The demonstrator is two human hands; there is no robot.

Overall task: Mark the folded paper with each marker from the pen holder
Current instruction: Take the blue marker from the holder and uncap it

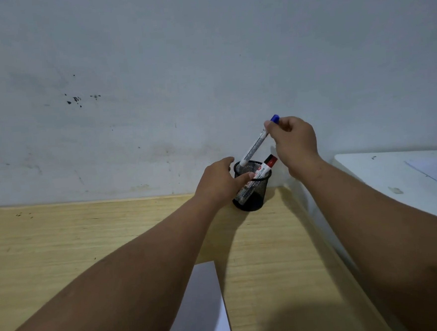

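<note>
A black mesh pen holder (253, 194) stands at the back of the wooden desk, against the wall. My left hand (218, 182) wraps around its left side and rim. My right hand (295, 144) pinches the blue-capped end of a white marker (256, 143) that is tilted, with its lower end still inside the holder's mouth. A red-capped marker (266, 166) leans inside the holder to the right. The folded white paper (204, 308) lies on the desk near me, partly hidden by my left forearm.
The wooden desk (88, 239) ends at a grey stained wall (155, 92). To the right, past the desk's edge, sits a white surface (394, 179) with a sheet of paper on it.
</note>
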